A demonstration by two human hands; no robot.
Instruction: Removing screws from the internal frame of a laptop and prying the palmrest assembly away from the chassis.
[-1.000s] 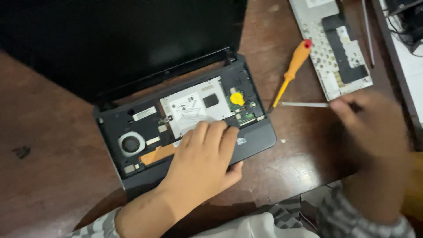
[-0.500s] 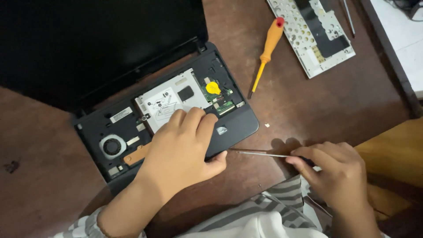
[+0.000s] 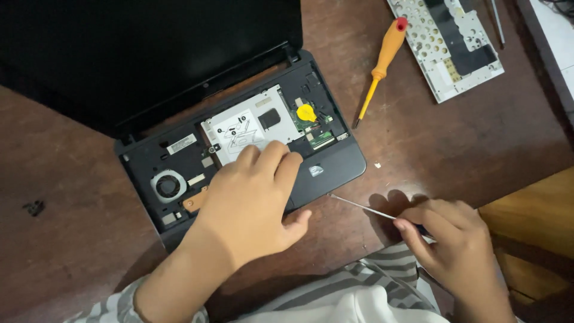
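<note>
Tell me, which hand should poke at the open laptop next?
Probably the right hand: it holds the thin metal tool, whose tip points toward the laptop edge. The left hand lies flat on the laptop, steadying it.

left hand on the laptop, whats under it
The left hand lies flat on the opened laptop base, fingers on the silver metal plate. A fan shows beside it; whatever sits beneath the palm is covered.
</note>
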